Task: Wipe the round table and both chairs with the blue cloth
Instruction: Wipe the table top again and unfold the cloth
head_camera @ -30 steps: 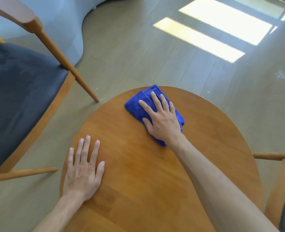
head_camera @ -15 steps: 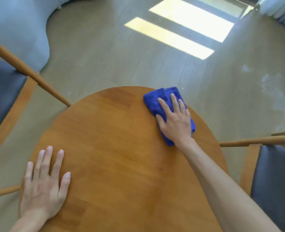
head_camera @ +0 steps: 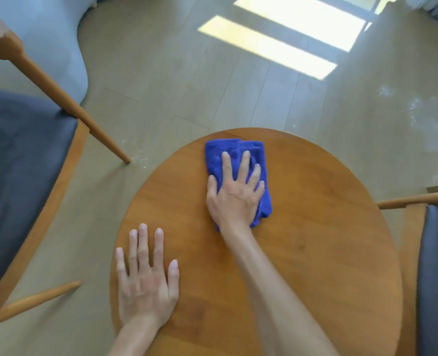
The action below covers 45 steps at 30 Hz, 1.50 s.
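Blue cloth [head_camera: 241, 160], folded into a thick pad w/ a fuzzy nap, lies on the round table [head_camera: 315, 227] near its far edge, left of centre. Right hand [head_camera: 234, 194] presses it, fingers straight and spread (palm flat, no pinch). Left hand [head_camera: 146, 281] rests flat on the near-left edge, fingers straight. Vs 0.5 s ago: cloth and right hand have slid left along the far edge.

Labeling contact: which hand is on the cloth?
The right hand, fingers spread flat on the blue cloth. The left hand rests on bare table.
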Motion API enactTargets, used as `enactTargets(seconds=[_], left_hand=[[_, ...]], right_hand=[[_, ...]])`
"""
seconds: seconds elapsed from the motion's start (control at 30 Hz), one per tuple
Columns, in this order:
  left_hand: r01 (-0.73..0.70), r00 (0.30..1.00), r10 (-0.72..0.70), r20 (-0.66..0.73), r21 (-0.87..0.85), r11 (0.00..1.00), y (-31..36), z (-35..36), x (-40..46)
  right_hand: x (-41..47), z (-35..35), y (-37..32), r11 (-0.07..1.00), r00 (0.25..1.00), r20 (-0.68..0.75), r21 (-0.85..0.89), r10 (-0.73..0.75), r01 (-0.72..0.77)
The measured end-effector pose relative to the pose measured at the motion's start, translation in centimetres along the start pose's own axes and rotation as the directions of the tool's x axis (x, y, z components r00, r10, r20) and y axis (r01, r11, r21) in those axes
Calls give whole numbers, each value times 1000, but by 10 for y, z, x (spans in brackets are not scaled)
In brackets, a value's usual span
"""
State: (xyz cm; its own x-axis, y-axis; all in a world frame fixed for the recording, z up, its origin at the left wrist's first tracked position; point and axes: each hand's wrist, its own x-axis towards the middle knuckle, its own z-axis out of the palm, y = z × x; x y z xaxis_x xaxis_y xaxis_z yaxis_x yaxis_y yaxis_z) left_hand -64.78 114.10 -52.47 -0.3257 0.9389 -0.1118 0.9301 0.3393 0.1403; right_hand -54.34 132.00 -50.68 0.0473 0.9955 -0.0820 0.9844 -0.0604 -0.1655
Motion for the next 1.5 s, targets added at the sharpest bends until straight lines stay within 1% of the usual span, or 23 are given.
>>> enactTargets(seconds=[0.1,0.17,0.2,0.27,0.33,0.43,0.53,0.63,0.73,0.8,0.87,0.93,1.03,1.1,1.2,1.27,1.3,1.33,1.37,1.43,1.5], left_hand=[[-10,998,6,-64,-75,997,-3,1,-3],[4,997,-12,-73,-106,994,-5,0,-3],[28,997,-36,-62,-125,992,-5,-1,-3],[63,996,-74,-56,-180,982,0,-3,-2],[42,995,-61,-80,-211,976,6,-4,-3],[20,996,-37,-85,-196,980,7,-3,-4],[26,997,-38,-71,-167,986,7,-4,-4],[29,997,-40,-69,-157,987,10,-4,-5],[38,997,-47,-59,-144,989,8,-3,-4],[39,997,-46,-57,-133,990,8,-3,-5],[38,998,-44,-51,-122,992,8,-5,-5],[30,998,-35,-43,-112,993,6,-6,-5],[21,999,-27,-44,-123,992,3,-5,-5],[17,998,-26,-50,-177,984,0,-5,-4],[11,999,-20,-34,-244,970,-4,-7,-2],[-3,1000,-4,-23,-304,953,-8,-10,-2],[-14,1000,8,-17,-363,932,-11,-13,-2],[-19,1000,15,-11,-445,895,-15,-16,-1],[-7,1000,8,1,-546,838,-20,-21,0],[77,997,-67,43,-742,666,-32,-31,4],[181,980,-163,114,-854,489,-41,-38,8]], right_hand=[[-47,16,-73,970,972,21,64,-236,234],[-66,24,-90,922,920,65,57,-386,382],[-67,26,-89,899,895,86,51,-437,434],[-62,24,-74,873,867,107,61,-487,483],[-58,19,-48,873,867,105,67,-487,482],[-45,7,9,924,923,60,78,-380,375],[-34,-9,84,979,980,8,48,-197,196],[-36,-25,159,1000,1000,14,-24,2,-2],[-54,-39,220,986,990,-11,-86,144,-144],[-71,-45,252,963,967,-23,-81,256,-257],[-90,-48,272,916,917,-26,-35,399,-400],[-103,-48,274,867,866,-37,11,498,-498],[-110,-43,249,802,800,-53,61,597,-594],[-112,-37,219,793,792,-49,68,609,-606],[-113,-24,153,842,842,-35,42,539,-538],[-114,-12,95,900,900,-30,42,435,-434],[-116,-6,64,929,930,-23,48,368,-367],[-121,1,34,956,957,-12,52,291,-290],[-127,7,5,976,977,2,54,211,-211],[-140,15,-42,997,998,22,56,57,-58],[-151,16,-71,997,997,23,42,-72,71]])
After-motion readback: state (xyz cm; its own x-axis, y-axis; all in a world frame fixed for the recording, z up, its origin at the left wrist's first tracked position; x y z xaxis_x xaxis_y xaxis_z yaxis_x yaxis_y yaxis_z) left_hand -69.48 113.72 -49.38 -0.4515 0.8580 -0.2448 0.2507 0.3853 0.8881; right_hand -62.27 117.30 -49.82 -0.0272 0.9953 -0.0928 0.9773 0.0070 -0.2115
